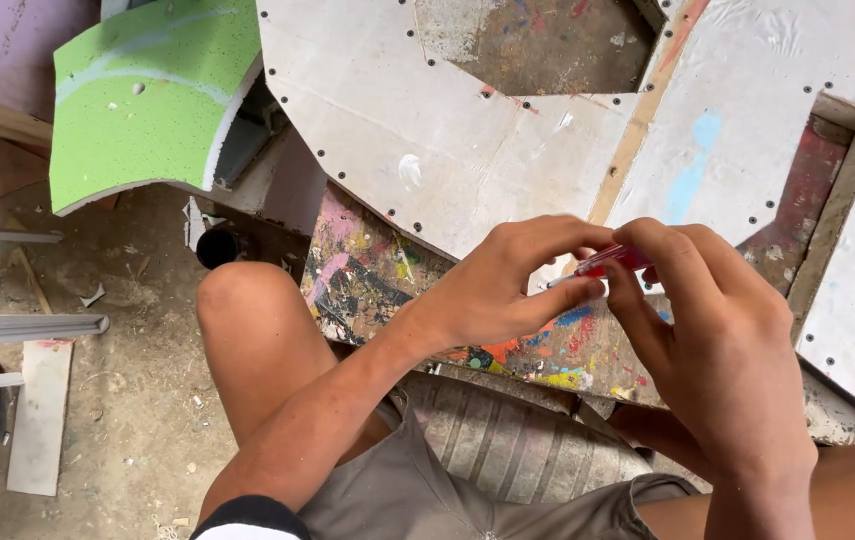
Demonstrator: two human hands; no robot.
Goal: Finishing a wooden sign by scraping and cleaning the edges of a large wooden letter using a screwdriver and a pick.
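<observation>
Red and see-through, the small plastic-handled tool is pinched between both hands, its long way lying sideways from the right hand toward the left hand, above the paint-splashed board.

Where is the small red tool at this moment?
In the head view, right of centre, the small red tool is pinched between the left hand and the right hand, above the paint-splattered board.

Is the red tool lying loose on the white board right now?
No: the red tool is held above the white board, pinched between the left hand and the right hand.
</observation>
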